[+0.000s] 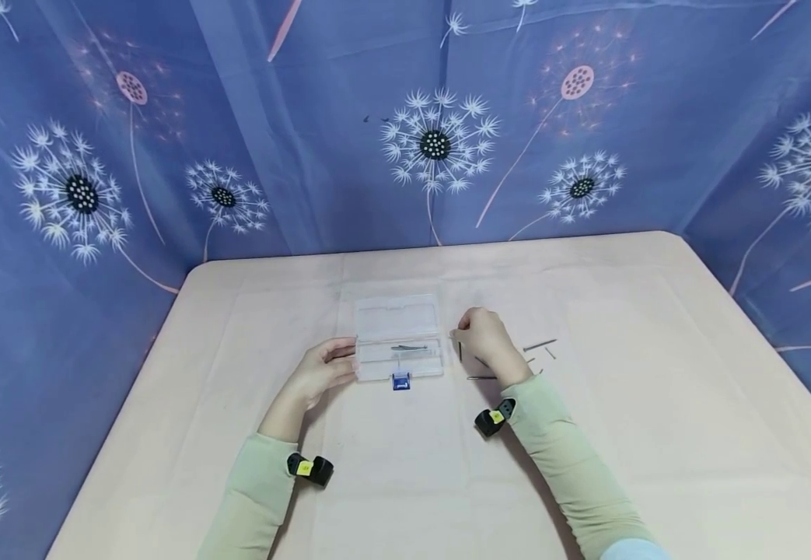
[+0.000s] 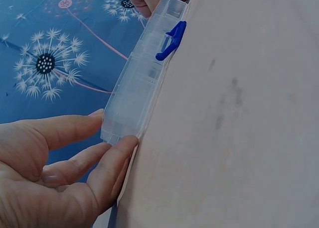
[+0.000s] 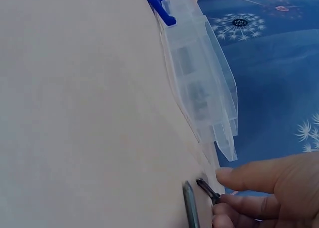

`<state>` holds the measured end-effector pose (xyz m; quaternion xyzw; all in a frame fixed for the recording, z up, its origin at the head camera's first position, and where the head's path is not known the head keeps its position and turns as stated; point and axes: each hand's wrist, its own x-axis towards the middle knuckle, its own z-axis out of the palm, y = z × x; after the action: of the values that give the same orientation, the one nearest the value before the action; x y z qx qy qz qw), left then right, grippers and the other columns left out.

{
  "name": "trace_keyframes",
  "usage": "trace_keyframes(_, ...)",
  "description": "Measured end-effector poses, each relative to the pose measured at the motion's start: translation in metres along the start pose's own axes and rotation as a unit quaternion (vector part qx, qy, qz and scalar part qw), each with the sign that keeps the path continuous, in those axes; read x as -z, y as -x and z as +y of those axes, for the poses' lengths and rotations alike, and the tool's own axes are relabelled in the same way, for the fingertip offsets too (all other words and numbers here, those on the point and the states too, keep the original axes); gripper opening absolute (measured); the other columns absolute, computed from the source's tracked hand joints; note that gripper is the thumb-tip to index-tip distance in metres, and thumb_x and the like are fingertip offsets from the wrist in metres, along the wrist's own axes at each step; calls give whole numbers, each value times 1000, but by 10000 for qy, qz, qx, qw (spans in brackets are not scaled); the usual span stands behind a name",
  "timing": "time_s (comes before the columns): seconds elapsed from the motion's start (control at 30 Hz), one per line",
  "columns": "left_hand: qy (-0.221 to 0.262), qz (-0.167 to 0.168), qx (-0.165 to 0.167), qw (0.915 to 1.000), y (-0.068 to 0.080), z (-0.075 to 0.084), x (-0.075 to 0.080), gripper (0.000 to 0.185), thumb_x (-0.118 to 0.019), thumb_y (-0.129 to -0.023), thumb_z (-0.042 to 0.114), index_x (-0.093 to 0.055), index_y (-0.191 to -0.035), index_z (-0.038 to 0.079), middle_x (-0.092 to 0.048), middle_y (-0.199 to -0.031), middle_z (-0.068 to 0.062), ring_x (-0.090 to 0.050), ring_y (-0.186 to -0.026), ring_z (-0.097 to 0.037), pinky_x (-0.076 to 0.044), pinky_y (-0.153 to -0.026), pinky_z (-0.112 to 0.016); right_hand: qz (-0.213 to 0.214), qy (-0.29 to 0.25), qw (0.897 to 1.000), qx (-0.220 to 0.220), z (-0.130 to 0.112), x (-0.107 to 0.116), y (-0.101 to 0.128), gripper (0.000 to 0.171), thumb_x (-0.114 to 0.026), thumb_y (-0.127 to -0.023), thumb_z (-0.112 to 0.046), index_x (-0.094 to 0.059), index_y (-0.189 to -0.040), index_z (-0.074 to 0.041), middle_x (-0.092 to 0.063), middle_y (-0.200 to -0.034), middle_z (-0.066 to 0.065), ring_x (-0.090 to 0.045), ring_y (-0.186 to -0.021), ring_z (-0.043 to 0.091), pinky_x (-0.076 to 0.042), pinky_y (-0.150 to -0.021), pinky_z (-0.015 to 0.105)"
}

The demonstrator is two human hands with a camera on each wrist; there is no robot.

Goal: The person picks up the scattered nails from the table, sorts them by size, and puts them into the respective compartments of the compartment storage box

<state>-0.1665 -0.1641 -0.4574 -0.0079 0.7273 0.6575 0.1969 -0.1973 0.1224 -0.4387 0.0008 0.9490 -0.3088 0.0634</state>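
Observation:
A clear plastic box with its lid swung up and a blue latch in front sits on the table. Thin metal pieces lie inside. My left hand holds the box's left end between thumb and fingers, as the left wrist view shows. To the right of the box, my right hand reaches down to a short dark nail. The forefinger touches the nail's near end; the thumb stands apart from it. Another pointed nail lies beside it.
Several nails lie around and behind the right wrist, among them a long one and a thin one. A pale cloth covers the table. Blue dandelion-print curtains hang along the back and sides.

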Motion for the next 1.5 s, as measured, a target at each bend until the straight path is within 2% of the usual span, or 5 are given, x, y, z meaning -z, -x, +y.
trace_keyframes(0.23,-35,-1,32,10000,2,2,2,51,-53,-90,-7,-38,-139,-8,-42,-137,-28,-56,-110,-27,-52,-98,-36,-69,256,9996,31,-3,-3,0,12,-64,-87,-10,-63,-78,-4,-65,-80,10,-57,-73,23,-51,-65,34)
trace_keyframes(0.6,-32,-5,5,10000,1,2,2,51,-52,-90,-9,-38,-138,-10,-41,-136,-31,-57,-107,-24,-53,-97,-36,-110,271,9993,225,-7,-3,4,11,-57,-79,2,-62,-72,-4,-62,-71,8,-53,-61,19,-42,-49,23)
trace_keyframes(0.9,-177,92,11,9998,0,3,1,51,-55,-89,-8,-39,-138,-7,-44,-135,-28,-54,-116,-33,-54,-96,-34,1,502,9983,297,-9,-4,3,13,-57,-76,4,-66,-72,-4,-67,-76,10,-58,-68,23,-50,-55,29)
trace_keyframes(1.33,-105,55,39,9999,-1,4,1,52,-54,-89,-8,-38,-138,-8,-42,-135,-29,-52,-118,-36,-53,-97,-35,-306,411,9986,133,-5,1,1,11,-58,-81,-4,-61,-90,2,-63,-87,14,-56,-75,25,-50,-60,30)
trace_keyframes(1.5,-55,73,63,9999,0,3,1,52,-54,-89,-9,-39,-138,-8,-43,-135,-28,-52,-117,-34,-53,-97,-35,-366,186,9991,90,-5,8,3,19,-53,-87,-4,-65,-97,6,-66,-92,18,-54,-60,18,-46,-49,24)
